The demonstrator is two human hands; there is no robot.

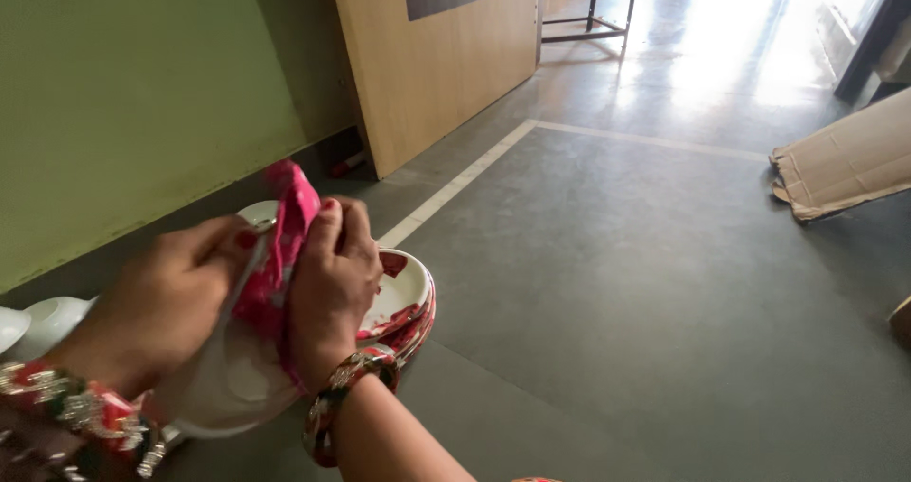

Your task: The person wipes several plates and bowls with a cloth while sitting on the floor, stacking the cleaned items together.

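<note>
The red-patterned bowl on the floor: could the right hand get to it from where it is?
Probably yes. The right hand presses a pink cloth against a white dish, and the red-patterned bowl lies just beside it on the floor, nothing between.

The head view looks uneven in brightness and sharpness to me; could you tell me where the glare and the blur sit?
In the head view, glare from the top right washes out the far floor; the left hand, right hand and pink cloth are motion-blurred; the cardboard sheet is sharper; the green wall is evenly lit.
</note>
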